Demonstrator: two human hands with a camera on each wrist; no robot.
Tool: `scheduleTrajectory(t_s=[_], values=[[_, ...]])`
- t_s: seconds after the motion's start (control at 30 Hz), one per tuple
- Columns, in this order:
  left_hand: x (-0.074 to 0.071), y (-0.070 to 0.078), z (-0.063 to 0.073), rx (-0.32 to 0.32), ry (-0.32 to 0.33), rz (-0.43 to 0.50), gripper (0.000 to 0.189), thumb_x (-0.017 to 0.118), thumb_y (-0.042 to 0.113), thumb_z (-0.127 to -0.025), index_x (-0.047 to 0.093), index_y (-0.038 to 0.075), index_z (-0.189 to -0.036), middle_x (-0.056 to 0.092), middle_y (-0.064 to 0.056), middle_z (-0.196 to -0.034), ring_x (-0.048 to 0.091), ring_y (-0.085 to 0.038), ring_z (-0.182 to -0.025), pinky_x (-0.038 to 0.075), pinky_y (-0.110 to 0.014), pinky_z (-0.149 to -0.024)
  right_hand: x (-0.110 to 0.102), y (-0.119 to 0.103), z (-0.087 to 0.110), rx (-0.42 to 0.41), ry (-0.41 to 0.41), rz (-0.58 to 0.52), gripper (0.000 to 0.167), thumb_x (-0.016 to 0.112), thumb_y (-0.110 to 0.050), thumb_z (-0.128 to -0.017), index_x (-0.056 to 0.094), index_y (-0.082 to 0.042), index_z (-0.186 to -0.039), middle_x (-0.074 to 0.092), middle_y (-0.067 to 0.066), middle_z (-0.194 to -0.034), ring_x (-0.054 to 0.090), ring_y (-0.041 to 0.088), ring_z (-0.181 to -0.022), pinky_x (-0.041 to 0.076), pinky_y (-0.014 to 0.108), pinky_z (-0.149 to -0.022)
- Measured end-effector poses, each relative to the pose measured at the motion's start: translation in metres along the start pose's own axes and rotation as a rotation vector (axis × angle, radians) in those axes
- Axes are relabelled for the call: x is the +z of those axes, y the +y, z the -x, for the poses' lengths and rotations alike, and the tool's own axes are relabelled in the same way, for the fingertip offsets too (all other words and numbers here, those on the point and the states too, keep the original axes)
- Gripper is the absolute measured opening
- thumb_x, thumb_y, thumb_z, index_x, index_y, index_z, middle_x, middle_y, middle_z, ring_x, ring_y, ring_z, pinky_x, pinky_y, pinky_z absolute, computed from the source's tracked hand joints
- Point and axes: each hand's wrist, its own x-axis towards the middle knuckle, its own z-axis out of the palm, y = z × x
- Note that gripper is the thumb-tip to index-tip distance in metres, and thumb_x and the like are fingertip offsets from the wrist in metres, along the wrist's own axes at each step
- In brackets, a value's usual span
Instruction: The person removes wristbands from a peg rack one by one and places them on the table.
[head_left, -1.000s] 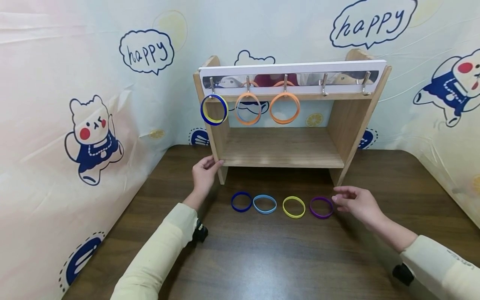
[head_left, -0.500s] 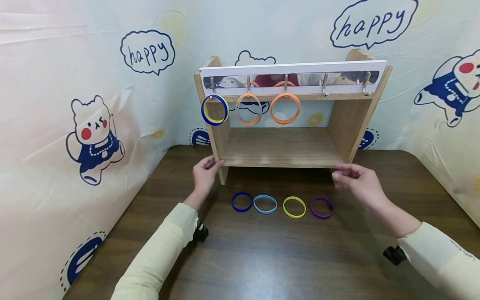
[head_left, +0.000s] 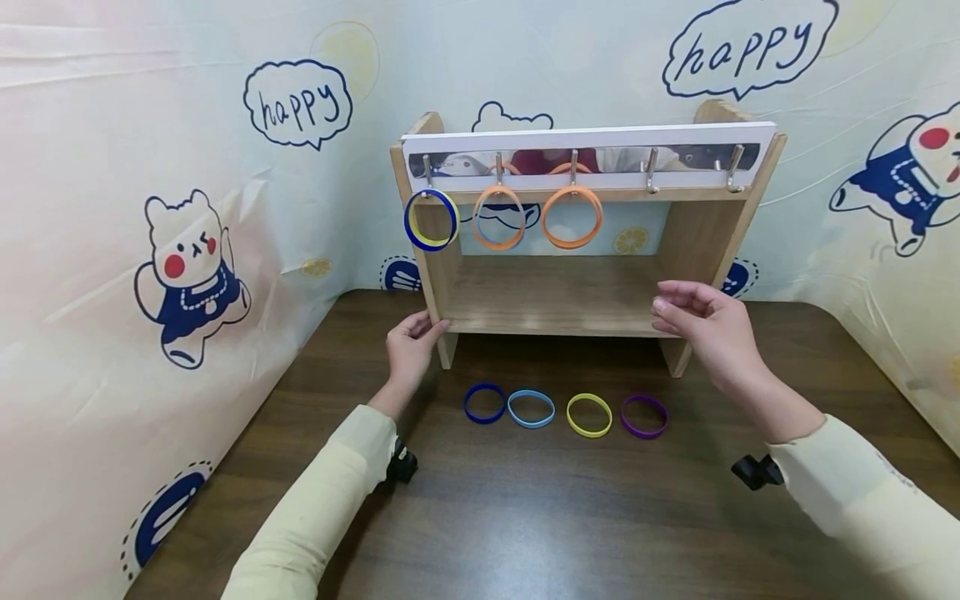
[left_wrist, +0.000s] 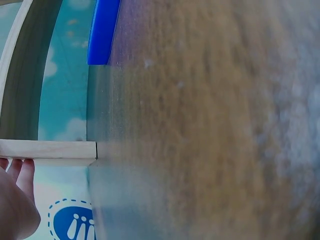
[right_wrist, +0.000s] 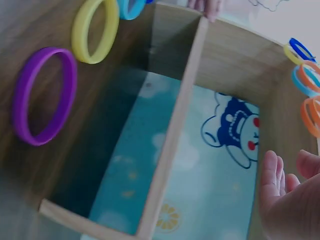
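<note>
My left hand (head_left: 410,354) grips the lower left side panel of a wooden shelf (head_left: 562,292), thumb on the front edge and fingers on the outer face. My right hand (head_left: 708,329) is in the air before the shelf's lower right corner, thumb and fingers apart and nothing between them. On the rack's hooks hang a blue band with a yellow one (head_left: 431,220), an orange and light blue pair (head_left: 498,218), and orange bands (head_left: 572,217). A dark blue band (head_left: 484,403), a light blue band (head_left: 531,409), a yellow band (head_left: 588,415) and a purple band (head_left: 643,417) lie on the table.
The two rightmost metal hooks, a middle-right hook (head_left: 652,171) and an end hook (head_left: 734,169), carry no bands. A printed cloth (head_left: 300,233) stands behind and left of the dark wooden table (head_left: 510,517).
From beside the purple band, my right hand has risen and moved toward the shelf's right side. My left hand keeps its hold on the side panel, and the bands stay put.
</note>
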Motion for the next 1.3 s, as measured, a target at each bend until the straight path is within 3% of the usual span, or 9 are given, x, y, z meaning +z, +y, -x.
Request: scheduleTrajectory(t_s=[0.27,0.83,1.3], values=[[0.000,-0.002,0.001,-0.008,0.012,-0.016,0.041,0.083,0.023,-0.080,0.071,-0.001,-0.111,0.071,-0.017,-0.104,0.068,-0.022,-0.095,0.056,-0.029,-0.077,0.015,-0.012,-0.009,-0.059,-0.031,-0.194,0.023,0.072,-0.006,-0.088,0.067,-0.005,-0.110,0.066,0.005,-0.095,0.069,0.013,-0.082,0.056,0.026,-0.075],[0.000,-0.004,0.001,-0.008,0.016,-0.020,0.039,0.083,0.023,-0.079,0.071,0.000,-0.109,0.071,-0.016,-0.104,0.068,-0.019,-0.095,0.056,-0.030,-0.077,0.051,-0.039,-0.026,-0.148,-0.020,-0.288,0.022,0.071,-0.003,-0.088,0.067,-0.002,-0.110,0.066,0.011,-0.096,0.068,0.017,-0.088,0.057,0.029,-0.076],[0.001,-0.003,-0.001,-0.008,0.015,-0.019,0.040,0.083,0.023,-0.079,0.071,0.001,-0.109,0.072,-0.016,-0.103,0.068,-0.017,-0.093,0.056,-0.028,-0.076,0.067,-0.051,-0.042,-0.121,0.007,-0.287,0.032,0.074,-0.010,-0.086,0.064,0.000,-0.115,0.065,0.013,-0.101,0.066,0.023,-0.091,0.056,0.029,-0.078]])
